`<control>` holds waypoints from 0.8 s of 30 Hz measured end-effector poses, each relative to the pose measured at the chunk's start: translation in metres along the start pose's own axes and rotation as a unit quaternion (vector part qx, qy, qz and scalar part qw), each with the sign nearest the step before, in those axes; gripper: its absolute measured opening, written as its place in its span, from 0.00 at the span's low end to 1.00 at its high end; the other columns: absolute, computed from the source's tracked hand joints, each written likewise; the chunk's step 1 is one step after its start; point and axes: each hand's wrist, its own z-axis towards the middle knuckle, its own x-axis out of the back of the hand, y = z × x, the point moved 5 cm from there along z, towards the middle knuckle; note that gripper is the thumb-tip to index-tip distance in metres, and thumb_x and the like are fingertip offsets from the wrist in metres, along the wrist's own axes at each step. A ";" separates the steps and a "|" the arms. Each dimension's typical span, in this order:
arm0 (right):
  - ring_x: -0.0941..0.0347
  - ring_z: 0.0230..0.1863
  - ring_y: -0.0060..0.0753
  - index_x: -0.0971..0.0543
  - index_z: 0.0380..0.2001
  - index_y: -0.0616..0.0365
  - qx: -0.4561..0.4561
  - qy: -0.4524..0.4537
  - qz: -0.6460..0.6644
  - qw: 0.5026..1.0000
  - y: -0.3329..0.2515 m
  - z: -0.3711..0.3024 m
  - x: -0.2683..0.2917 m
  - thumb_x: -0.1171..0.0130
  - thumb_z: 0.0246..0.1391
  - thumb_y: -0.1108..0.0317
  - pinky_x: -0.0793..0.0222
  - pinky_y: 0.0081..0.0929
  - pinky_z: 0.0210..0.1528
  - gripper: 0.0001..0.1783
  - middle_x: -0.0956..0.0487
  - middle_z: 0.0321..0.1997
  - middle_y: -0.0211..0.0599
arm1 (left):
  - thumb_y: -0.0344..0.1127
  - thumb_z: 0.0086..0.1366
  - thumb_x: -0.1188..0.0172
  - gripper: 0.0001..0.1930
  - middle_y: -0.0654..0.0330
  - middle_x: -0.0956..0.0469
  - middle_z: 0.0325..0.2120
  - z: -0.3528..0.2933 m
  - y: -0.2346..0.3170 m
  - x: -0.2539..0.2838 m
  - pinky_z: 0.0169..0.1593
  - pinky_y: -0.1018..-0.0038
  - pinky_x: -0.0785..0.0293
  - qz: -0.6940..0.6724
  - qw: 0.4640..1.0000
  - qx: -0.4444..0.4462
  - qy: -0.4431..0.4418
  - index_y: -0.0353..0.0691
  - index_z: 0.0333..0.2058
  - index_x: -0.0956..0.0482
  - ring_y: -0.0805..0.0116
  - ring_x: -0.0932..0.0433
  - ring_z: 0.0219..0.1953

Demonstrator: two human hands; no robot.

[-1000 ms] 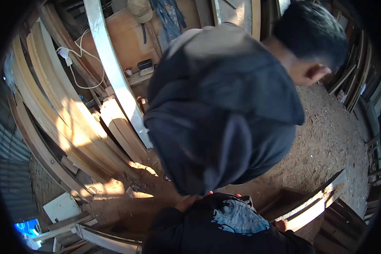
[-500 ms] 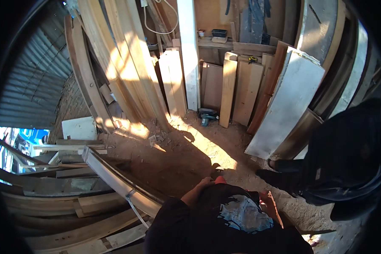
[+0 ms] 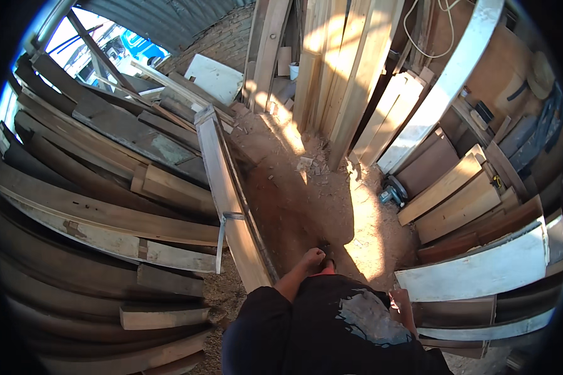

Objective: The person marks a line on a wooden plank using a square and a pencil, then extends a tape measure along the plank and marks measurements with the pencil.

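Right grip, partly hidden by black shirt, shirt cut off at lower edge, tall planks cropped at top, yellow item too small to identify

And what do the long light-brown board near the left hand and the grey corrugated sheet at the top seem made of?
Long light-brown board: apparently wood, seemingly unpainted; brown tone, faint lengthwise streaks. Grey corrugated sheet: probably dull metal, given its regular ridges, though plastic is possible.
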 end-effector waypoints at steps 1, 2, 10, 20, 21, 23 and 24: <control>0.34 0.13 0.26 0.30 0.11 0.52 -0.004 0.004 0.009 1.000 -0.016 0.018 0.003 0.44 0.49 0.65 0.42 0.26 0.14 0.15 0.32 0.12 0.30 | 0.42 0.59 0.39 0.14 0.54 0.16 0.35 0.003 0.011 0.007 0.46 0.67 0.24 -0.007 1.000 0.000 0.002 0.40 0.38 0.17 0.62 0.18 0.40; 0.36 0.12 0.25 0.30 0.12 0.53 -0.006 0.007 0.018 1.000 -0.030 0.035 0.005 0.44 0.49 0.66 0.43 0.25 0.13 0.15 0.34 0.12 0.29 | 0.41 0.59 0.39 0.13 0.55 0.17 0.34 0.004 0.020 0.013 0.45 0.68 0.24 -0.014 1.000 0.000 0.002 0.38 0.38 0.17 0.63 0.18 0.39; 0.33 0.13 0.29 0.27 0.13 0.59 -0.041 0.008 -0.020 0.999 -0.165 0.116 -0.026 0.41 0.55 0.64 0.37 0.28 0.16 0.19 0.30 0.12 0.33 | 0.40 0.61 0.40 0.15 0.57 0.19 0.32 0.033 0.041 0.098 0.42 0.70 0.25 -0.048 0.998 -0.018 0.026 0.37 0.42 0.20 0.68 0.21 0.36; 0.20 0.29 0.44 0.20 0.23 0.72 0.092 0.032 -0.307 0.947 -0.175 0.268 -0.021 0.26 0.39 0.49 0.28 0.39 0.28 0.30 0.20 0.23 0.54 | 0.43 0.64 0.39 0.19 0.62 0.22 0.35 0.055 0.075 0.141 0.34 0.76 0.27 -0.144 0.988 0.044 0.015 0.38 0.49 0.24 0.74 0.24 0.30; 0.20 0.28 0.45 0.19 0.24 0.70 0.087 0.025 -0.305 0.948 -0.191 0.273 -0.033 0.29 0.40 0.47 0.28 0.39 0.28 0.30 0.20 0.23 0.54 | 0.44 0.64 0.40 0.18 0.61 0.21 0.35 0.061 0.070 0.146 0.39 0.74 0.25 -0.184 0.981 0.049 0.031 0.38 0.47 0.23 0.72 0.23 0.33; 0.20 0.28 0.48 0.18 0.24 0.67 0.067 0.010 -0.294 0.953 -0.238 0.273 -0.050 0.33 0.44 0.44 0.28 0.41 0.30 0.30 0.20 0.23 0.54 | 0.44 0.64 0.40 0.18 0.62 0.22 0.34 0.074 0.068 0.153 0.37 0.74 0.26 -0.209 0.975 0.065 0.043 0.39 0.48 0.23 0.73 0.24 0.31; 0.20 0.27 0.49 0.18 0.25 0.65 0.061 0.005 -0.289 0.955 -0.259 0.274 -0.054 0.35 0.45 0.42 0.28 0.42 0.30 0.30 0.19 0.23 0.53 | 0.44 0.64 0.40 0.18 0.63 0.22 0.33 0.084 0.074 0.157 0.36 0.75 0.27 -0.228 0.970 0.067 0.042 0.40 0.48 0.23 0.74 0.25 0.30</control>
